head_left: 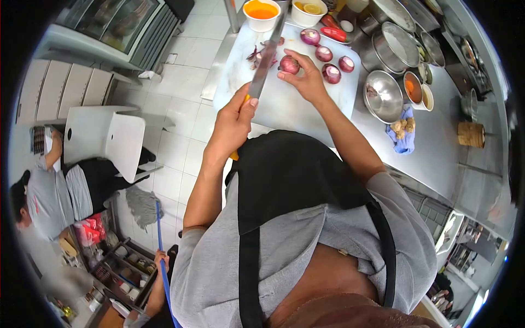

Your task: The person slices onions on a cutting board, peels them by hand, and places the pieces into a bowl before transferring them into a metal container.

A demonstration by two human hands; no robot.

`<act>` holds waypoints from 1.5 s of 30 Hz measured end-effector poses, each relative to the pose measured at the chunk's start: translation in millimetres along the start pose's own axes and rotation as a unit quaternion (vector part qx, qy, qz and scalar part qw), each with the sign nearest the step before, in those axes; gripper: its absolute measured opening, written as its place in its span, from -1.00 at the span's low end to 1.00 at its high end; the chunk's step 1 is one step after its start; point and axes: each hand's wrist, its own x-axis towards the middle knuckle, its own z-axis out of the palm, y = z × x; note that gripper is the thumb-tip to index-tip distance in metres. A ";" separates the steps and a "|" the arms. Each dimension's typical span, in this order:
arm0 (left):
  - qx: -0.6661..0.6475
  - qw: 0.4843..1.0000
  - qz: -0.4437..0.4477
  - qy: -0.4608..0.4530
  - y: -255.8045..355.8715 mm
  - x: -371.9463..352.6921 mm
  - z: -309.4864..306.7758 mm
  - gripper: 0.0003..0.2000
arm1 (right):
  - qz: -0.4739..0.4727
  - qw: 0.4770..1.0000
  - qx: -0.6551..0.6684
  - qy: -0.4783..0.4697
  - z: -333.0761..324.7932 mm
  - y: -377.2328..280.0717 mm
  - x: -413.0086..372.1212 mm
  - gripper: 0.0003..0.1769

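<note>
My left hand (234, 123) is wrapped round the yellow handle of a large knife (265, 63), whose blade points forward over the left part of a white cutting board (260, 113). With the thumb and fingers of my right hand (307, 79) I hold a red onion (289, 64) on the board, just right of the blade. Several more onions with pale cut ends, one of them an onion (331, 73) near my fingers, lie to the right. Purple onion skins (255, 56) are partly hidden behind the blade.
A tub of orange liquid (261, 12) and a lemon tub (309, 12) stand behind the board, near red chilies (334, 34). Metal bowls (383, 97) and ginger (403, 129) on a blue cloth are at right. At left are a seated person (57, 191) and another person's hand (162, 259) holding a mop.
</note>
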 end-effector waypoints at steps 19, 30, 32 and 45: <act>0.221 0.972 0.081 -0.023 -12.7 -41.1 -8.3 -0.61 | -0.119 0.983 -0.065 0.122 14.6 28.0 -22.9 -0.58; 0.205 0.973 0.091 -0.049 -8.5 -20.1 -3.2 -0.66 | -0.119 0.985 -0.062 0.112 13.6 25.2 -21.4 -0.56; 0.206 0.970 0.126 -0.025 -17.6 -15.2 1.6 -0.68 | -0.116 0.985 -0.061 0.115 13.4 23.8 -19.0 -0.56; 0.172 0.970 0.170 0.000 -74.1 34.3 38.5 -0.66 | -0.121 0.977 -0.129 0.115 8.2 36.3 -23.3 -0.57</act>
